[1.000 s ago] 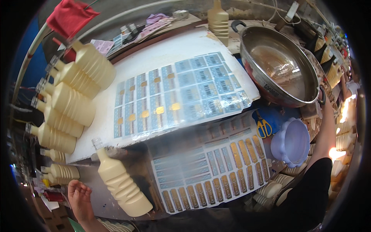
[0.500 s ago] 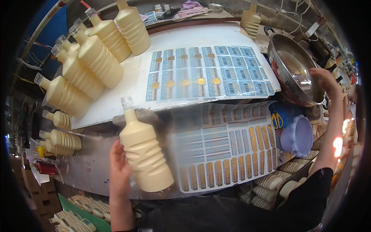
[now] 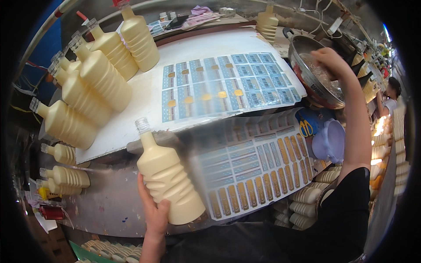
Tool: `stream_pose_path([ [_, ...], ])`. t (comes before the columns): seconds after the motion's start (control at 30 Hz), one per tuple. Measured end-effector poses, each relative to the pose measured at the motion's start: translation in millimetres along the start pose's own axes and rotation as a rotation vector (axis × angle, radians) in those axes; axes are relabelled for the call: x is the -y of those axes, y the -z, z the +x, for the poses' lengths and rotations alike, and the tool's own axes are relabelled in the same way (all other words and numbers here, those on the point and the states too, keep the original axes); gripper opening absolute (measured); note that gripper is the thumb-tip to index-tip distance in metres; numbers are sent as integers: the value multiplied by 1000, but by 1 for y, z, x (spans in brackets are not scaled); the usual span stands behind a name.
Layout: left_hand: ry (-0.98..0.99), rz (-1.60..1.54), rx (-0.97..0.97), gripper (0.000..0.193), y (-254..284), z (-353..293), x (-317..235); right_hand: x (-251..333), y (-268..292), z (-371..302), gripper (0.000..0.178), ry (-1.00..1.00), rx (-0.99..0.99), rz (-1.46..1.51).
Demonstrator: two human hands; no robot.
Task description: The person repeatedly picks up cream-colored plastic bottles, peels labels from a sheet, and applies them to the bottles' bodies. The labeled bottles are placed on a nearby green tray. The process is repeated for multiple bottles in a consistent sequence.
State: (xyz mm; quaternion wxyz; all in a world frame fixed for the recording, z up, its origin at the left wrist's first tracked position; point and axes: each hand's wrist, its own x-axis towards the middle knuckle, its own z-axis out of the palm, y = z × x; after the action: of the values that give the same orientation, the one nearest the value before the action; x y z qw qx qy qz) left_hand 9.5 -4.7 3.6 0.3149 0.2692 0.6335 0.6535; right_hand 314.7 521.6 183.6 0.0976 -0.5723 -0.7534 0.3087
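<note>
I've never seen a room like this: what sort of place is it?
Probably a small bottle workshop: cream, ribbed, seemingly plastic bottles cluster at the left of a flat white board, a glossy, rectangular blue-and-gold label sheet lies on it, and a round metal pan sits to its right.

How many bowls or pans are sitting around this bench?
I see 2: a big metal pan by the right hand, and a lavender bowl beside the yellow-handled scissors. Others may be hidden in the clutter.
</note>
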Motion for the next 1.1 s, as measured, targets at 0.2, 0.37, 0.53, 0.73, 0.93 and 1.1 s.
stream_pose_path([
  [0.2,-1,-19,-33,113,-7,2,-4,96,-93,-34,28,564,274,-64],
  [0.37,-55,40,12,118,2,-15,6,63,-41,-7,45,429,11,386],
  [0.53,-31,115,45,117,6,-11,10,-182,70,92,36,29,-302,-396],
  [0.73,-22,82,23,116,10,-20,10,-218,29,110,37,-68,-8,-7],
  [0.93,-134,185,96,128,17,-31,21,-89,18,23,40,-222,-207,726],
  [1.1,-139,357,103,128,14,-36,21,23,-69,-89,38,23,147,731],
])
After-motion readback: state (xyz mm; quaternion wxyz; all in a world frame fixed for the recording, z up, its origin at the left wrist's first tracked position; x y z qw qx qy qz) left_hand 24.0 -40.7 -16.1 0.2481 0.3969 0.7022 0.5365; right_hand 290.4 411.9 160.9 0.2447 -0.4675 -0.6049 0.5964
